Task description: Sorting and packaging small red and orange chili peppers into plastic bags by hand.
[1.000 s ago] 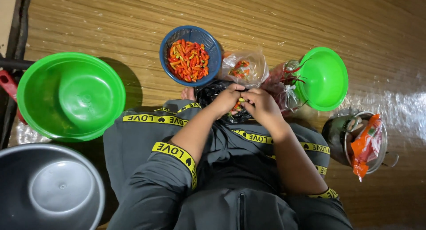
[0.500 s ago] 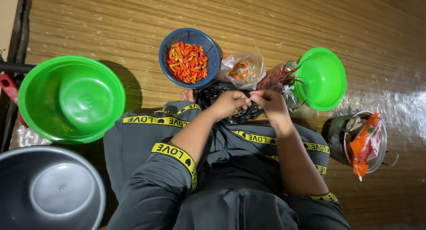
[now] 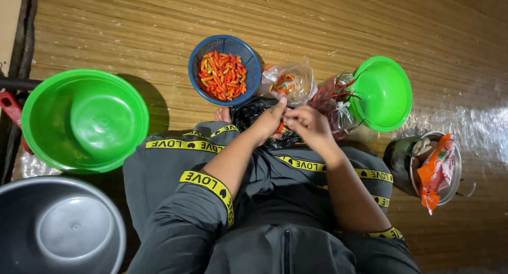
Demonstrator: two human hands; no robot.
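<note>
Left hand [image 3: 269, 121]: fingers pinch a small chilli [image 3: 280, 128].
Right hand [image 3: 308, 125]: pinches the same chilli.
Chilli: over black bag [image 3: 248, 114], near blue basket [image 3: 225, 69].
Floor [image 3: 132, 30]: woven mat.

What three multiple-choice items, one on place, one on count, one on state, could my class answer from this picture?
1. Where is the blue basket?
A. beyond the hands
B. inside the grey tub
C. on the person's lap

2. How many green bowls are there?
A. one
B. two
C. four

3. The big green bowl is
A. full of chillies
B. upside down
C. empty

Answers:
1 A, it sits on the floor past the left hand and right hand.
2 B, the big one and a smaller one.
3 C, only its bare green inside shows.
</note>
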